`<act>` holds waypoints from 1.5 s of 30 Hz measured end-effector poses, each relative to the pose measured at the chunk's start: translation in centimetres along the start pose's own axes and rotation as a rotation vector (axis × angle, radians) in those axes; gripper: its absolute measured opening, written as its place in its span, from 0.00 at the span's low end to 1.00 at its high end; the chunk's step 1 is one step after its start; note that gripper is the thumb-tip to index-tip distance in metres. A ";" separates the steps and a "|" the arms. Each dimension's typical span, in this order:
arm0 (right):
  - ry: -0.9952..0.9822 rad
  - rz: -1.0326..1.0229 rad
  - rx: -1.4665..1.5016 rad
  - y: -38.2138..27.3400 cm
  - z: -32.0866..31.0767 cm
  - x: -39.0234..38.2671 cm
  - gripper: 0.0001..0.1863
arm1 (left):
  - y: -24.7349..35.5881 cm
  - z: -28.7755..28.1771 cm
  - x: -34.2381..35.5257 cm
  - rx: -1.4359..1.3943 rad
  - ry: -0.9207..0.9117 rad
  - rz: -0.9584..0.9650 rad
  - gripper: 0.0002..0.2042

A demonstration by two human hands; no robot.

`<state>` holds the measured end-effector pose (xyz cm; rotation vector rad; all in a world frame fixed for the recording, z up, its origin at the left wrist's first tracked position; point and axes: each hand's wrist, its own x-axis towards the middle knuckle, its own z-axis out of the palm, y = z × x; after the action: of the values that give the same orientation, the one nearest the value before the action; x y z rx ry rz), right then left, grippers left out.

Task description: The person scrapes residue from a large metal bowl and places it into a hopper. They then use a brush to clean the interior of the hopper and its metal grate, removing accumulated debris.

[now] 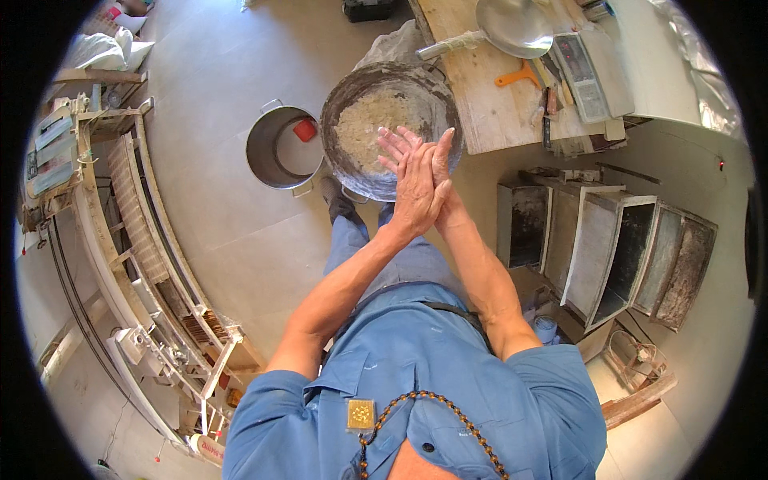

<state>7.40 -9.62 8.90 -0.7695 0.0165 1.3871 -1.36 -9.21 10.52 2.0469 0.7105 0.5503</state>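
Note:
My two hands meet above a large dark, flour-dusted basin (344,104) with a pale powdery mass (360,120) inside. My left hand (420,192) lies across my right hand (398,142), its fingers together and pressed on it. The fingers of my right hand are stretched and slightly spread, whitened with powder, holding nothing else. A tall steel pot (272,164) with a red object (306,130) inside stands just left of the basin on the floor.
A wooden table (472,112) at upper right bears a steel bowl (514,24), an orange-handled scraper (518,76), knives and a lidded container (582,80). Metal boxes (600,248) stand at right. A wooden-framed machine (144,240) runs along the left, with white sacks (104,52) beyond.

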 end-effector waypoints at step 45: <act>0.271 -0.267 -0.698 -2.2 -5.3 2.4 0.23 | -5.7 2.4 5.5 -0.919 0.128 -0.472 0.23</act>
<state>12.09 -10.14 4.89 -1.4793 -0.3628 1.0166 2.63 -4.38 5.09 0.9618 0.7867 0.5831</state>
